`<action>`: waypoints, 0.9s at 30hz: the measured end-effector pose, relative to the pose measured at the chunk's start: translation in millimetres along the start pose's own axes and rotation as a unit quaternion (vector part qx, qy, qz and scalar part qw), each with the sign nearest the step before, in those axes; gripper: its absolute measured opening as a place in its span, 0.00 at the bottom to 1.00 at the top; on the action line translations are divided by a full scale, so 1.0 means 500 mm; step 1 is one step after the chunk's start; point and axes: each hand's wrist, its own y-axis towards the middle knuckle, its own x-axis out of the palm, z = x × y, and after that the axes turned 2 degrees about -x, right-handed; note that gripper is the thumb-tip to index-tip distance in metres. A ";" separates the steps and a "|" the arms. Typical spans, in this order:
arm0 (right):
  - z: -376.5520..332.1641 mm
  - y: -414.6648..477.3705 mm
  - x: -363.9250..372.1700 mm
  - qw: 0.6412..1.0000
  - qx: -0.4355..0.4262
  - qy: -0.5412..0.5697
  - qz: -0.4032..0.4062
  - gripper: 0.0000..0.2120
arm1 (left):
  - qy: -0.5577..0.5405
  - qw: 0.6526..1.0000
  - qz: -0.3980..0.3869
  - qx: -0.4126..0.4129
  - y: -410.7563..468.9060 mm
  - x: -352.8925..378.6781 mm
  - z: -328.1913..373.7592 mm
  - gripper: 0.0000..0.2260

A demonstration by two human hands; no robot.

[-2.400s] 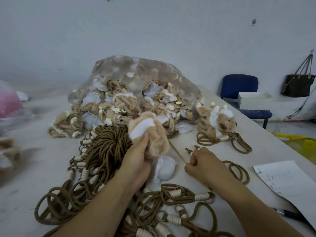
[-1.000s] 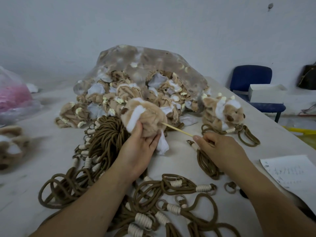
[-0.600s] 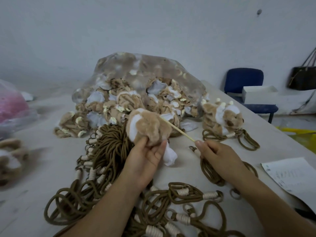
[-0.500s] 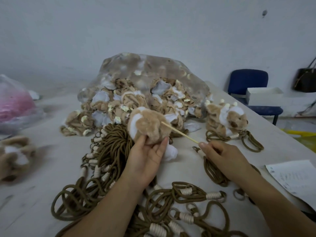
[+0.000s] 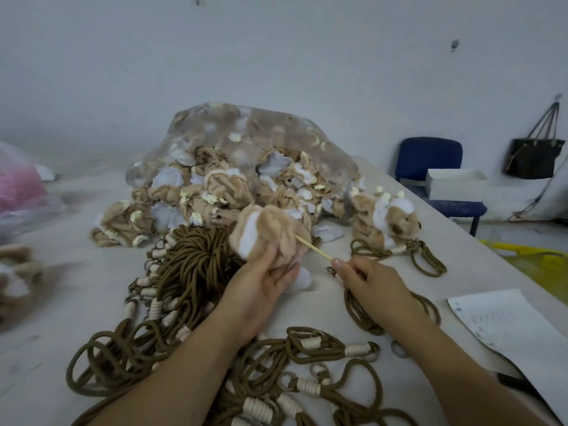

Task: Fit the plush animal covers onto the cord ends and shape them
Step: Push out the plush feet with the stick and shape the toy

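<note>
Left hand (image 5: 261,290) grips plush cover (image 5: 267,232), right hand (image 5: 372,284) stick (image 5: 313,249); paper (image 5: 507,327) illegible.

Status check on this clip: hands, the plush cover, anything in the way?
Left hand grips plush cover. Right hand pinches thin stick, tip at the cover. Brown cords piled around, nothing blocking.
</note>
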 end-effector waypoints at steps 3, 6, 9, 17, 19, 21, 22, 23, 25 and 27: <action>-0.006 0.001 0.014 0.999 0.012 0.032 -0.027 0.27 | 0.071 0.997 0.015 -0.010 0.002 -0.004 -0.018 0.12; -0.003 0.003 0.013 0.999 0.013 0.040 -0.030 0.26 | 0.125 0.992 0.018 -0.016 0.009 -0.012 -0.021 0.11; 0.005 0.007 -0.002 0.999 0.019 0.047 0.010 0.28 | 0.121 0.991 0.058 0.014 0.011 -0.012 -0.007 0.12; -0.003 0.031 -0.019 0.994 -0.077 -0.079 0.020 0.23 | 0.347 0.886 0.162 0.262 -0.003 -0.017 0.035 0.29; -0.001 0.019 -0.011 0.994 -0.078 -0.073 0.030 0.24 | 0.465 0.825 0.122 0.297 -0.006 -0.010 0.033 0.25; 0.002 0.003 -0.005 0.994 -0.082 -0.064 0.037 0.26 | 0.469 0.842 0.090 0.253 -0.010 -0.001 0.026 0.22; 0.003 -0.004 -0.003 0.993 -0.090 -0.066 0.037 0.27 | 0.445 0.864 0.081 0.223 -0.010 -0.001 0.021 0.22; 0.004 -0.007 -0.003 0.991 -0.100 -0.075 0.038 0.26 | 0.409 0.888 0.079 0.195 -0.007 -0.003 0.015 0.22; 0.007 -0.009 -0.009 0.987 -0.115 -0.099 0.049 0.26 | 0.352 0.919 0.081 0.158 -0.002 -0.006 0.007 0.20; 0.007 -0.007 -0.013 0.986 -0.117 -0.112 0.047 0.26 | 0.321 0.932 0.085 0.148 -0.001 -0.005 0.003 0.16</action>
